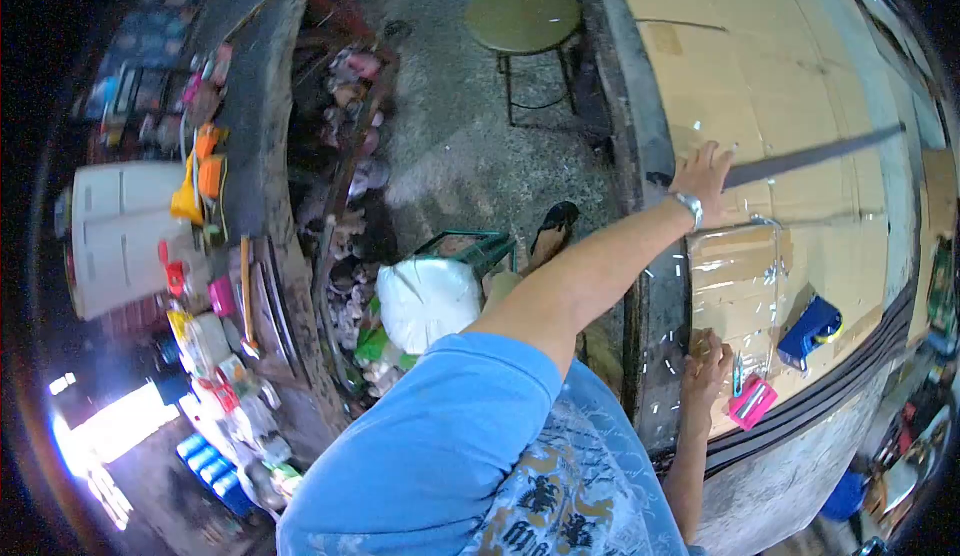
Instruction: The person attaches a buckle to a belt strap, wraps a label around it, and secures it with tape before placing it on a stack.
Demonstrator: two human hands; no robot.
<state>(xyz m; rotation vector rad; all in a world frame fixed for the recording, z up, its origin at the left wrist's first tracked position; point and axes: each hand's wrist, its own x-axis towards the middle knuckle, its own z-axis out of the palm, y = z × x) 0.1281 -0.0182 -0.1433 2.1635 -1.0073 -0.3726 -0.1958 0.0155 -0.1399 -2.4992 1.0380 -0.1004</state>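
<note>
My left hand [704, 178], with a silver band on its wrist, lies spread on a long dark strip [815, 157]. The strip runs across the cardboard-covered table [730, 66]. Nearer the table's edge, my right hand [707, 364] has its fingers curled in; what they hold, if anything, is hidden. Beside it lie a small teal cutter knife [738, 376] and a pink object with a pale slot [752, 403]. Farther in sits a blue tape dispenser [811, 333]. Small white scraps are scattered around my hands.
A round stool [523, 14] stands on the concrete floor. Close to my body is a stuffed white bag [430, 304] by a green crate [468, 247]. Cluttered shelves with a white container [125, 236] and an orange-handled tool [248, 296] line the left. Dark strips [820, 401] lie stacked along the table.
</note>
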